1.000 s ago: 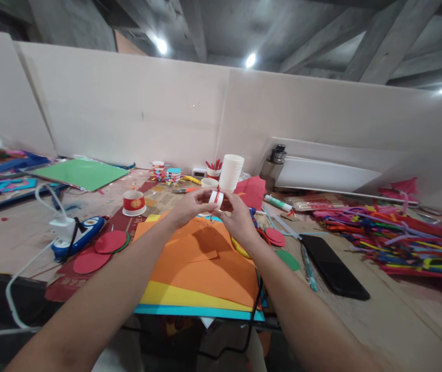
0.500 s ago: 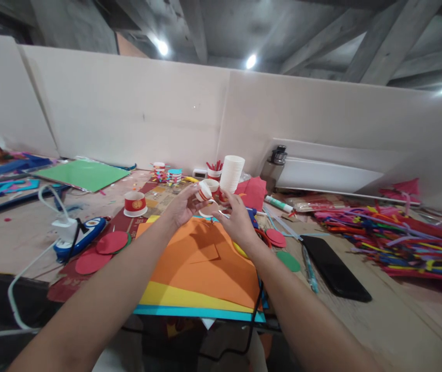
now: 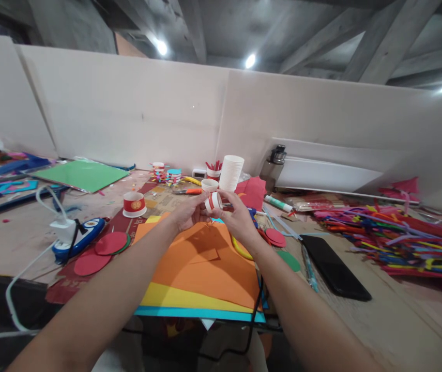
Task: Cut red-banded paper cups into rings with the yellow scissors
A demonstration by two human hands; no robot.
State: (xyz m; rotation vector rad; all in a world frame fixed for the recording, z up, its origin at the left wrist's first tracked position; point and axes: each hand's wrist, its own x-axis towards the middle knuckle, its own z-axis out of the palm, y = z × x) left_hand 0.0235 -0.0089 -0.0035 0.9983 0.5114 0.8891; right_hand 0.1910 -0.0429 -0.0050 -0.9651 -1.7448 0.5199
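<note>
The left hand's [image 3: 188,213] fingers are gripping the small striped cup [image 3: 213,201] above the orange paper [image 3: 221,281]; too firm a pinch could be denting its thin wall. Its axis is leaning slantwise, mouth direction unclear. The right hand's [image 3: 239,215] fingers are holding its right side.
</note>
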